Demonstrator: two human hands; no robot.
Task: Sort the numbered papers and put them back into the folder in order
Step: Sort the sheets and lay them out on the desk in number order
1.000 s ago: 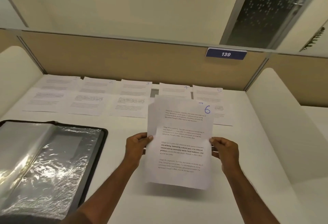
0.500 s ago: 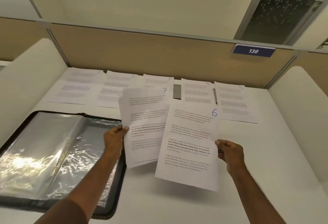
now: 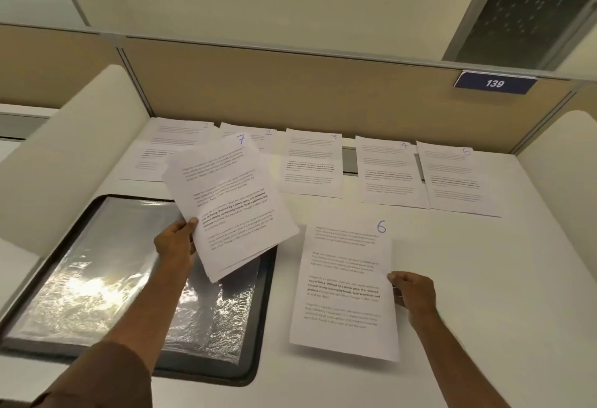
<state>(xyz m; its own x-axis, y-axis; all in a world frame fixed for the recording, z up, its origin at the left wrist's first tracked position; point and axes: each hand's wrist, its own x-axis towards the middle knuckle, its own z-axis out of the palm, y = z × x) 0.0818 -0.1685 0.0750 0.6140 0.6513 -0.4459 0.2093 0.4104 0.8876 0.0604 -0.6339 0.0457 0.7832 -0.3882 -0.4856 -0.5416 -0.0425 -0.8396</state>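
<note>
My left hand (image 3: 176, 243) grips a small stack of papers (image 3: 229, 204) by its lower left edge; the top sheet bears a blue 7 and is tilted above the folder. My right hand (image 3: 412, 291) pinches the right edge of the paper marked 6 (image 3: 347, 291), which lies low over the desk in front of sheets 4 and 5. Papers marked 1 (image 3: 161, 142), 2 (image 3: 266, 136), 3 (image 3: 311, 162), 4 (image 3: 386, 170) and 5 (image 3: 458, 178) lie in a row along the back of the desk. The open black folder (image 3: 106, 278) with shiny plastic sleeves lies at the left.
The white desk (image 3: 484, 278) is enclosed by a tan back partition (image 3: 290, 84) and rounded white side dividers (image 3: 71, 149). A blue plate reading 139 (image 3: 495, 83) hangs at the upper right of the partition.
The held sheets have separated further: my left hand carried the stack with 7 on top leftward over the folder, and my right hand lowered paper 6 toward the desk.
</note>
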